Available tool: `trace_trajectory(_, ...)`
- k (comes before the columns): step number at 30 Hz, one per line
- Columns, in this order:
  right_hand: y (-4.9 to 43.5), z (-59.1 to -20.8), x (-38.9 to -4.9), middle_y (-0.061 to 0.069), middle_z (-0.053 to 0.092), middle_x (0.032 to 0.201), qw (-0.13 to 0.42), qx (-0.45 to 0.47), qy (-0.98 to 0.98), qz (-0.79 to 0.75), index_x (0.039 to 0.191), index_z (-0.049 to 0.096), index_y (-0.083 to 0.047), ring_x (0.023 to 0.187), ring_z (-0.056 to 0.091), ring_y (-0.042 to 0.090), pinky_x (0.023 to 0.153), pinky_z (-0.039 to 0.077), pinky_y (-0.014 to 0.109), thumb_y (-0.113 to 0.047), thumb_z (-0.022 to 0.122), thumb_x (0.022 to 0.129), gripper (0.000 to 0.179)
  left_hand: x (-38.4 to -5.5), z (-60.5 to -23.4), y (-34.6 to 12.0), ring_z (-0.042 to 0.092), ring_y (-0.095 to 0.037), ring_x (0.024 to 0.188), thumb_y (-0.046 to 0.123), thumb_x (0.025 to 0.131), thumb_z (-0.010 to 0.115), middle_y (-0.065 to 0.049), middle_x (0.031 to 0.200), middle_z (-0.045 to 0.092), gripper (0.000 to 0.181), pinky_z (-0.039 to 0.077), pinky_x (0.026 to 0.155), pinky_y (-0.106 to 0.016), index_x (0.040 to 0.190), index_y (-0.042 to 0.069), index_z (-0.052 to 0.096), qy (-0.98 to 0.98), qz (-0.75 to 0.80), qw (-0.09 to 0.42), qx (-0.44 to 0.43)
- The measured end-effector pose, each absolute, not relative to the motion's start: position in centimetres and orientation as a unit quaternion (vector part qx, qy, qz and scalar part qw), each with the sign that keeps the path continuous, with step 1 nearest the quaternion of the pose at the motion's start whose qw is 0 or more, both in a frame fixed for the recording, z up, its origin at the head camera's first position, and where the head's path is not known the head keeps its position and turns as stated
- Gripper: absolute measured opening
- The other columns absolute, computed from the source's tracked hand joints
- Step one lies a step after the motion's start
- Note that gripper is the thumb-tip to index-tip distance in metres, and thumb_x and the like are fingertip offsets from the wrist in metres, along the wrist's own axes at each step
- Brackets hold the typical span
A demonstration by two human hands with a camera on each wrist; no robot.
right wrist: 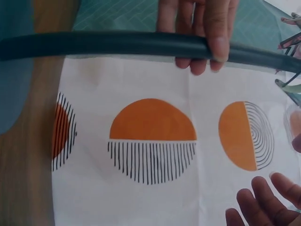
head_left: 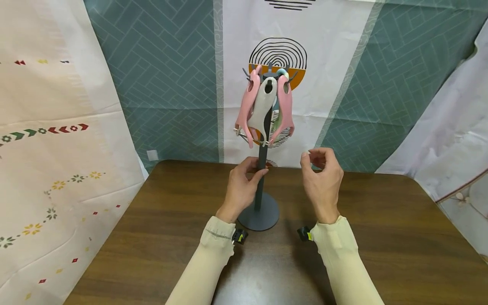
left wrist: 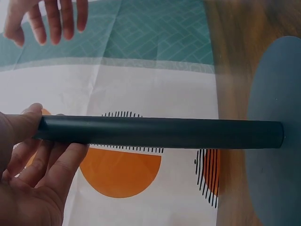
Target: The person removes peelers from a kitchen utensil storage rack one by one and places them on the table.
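Note:
A dark grey stand (head_left: 259, 197) with a round base (head_left: 268, 218) stands upright on the table. Y-shaped peelers hang from the hooks at its top: a pink peeler (head_left: 248, 99), a pale grey peeler (head_left: 262, 103) and another pink peeler (head_left: 286, 106); more behind them are partly hidden. My left hand (head_left: 241, 186) grips the pole below the peelers, thumb on the near side and fingers round the other, as the right wrist view also shows. Off to the pole's right, my right hand (head_left: 323, 182) is raised with loosely bent fingers (right wrist: 261, 202) and holds nothing.
The brown wooden table (head_left: 171, 220) ends at a hanging patterned cloth (head_left: 171, 84) close behind the stand. Another printed cloth (head_left: 68, 169) hangs along the left side, and white cloth (head_left: 431, 131) hangs at the right.

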State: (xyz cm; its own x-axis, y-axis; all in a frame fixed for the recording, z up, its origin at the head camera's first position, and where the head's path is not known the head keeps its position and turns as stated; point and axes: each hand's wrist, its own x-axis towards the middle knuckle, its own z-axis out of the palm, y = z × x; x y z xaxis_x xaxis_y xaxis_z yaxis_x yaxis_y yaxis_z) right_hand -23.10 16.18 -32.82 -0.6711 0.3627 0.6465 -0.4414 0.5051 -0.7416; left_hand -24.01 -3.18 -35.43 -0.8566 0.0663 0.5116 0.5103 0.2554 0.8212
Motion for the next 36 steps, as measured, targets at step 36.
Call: trace_trajectory(36, 11.5, -28.4, -21.4, 0.012, 0.052, 0.133, 0.451, 0.244, -0.626, 0.587, 0.133, 0.055, 0.005, 0.128, 0.052, 0.028, 0.114, 0.045, 0.042, -0.009, 0.078, 0.084, 0.056, -24.0, -35.7, -2.4, 0.072, -0.024, 0.092, 0.012, 0.096, 0.072, -0.011, 0.103, 0.074, 0.022, 0.063, 0.077, -0.038, 0.117, 0.005, 0.068, -0.773, -0.568, 0.214, -0.186)
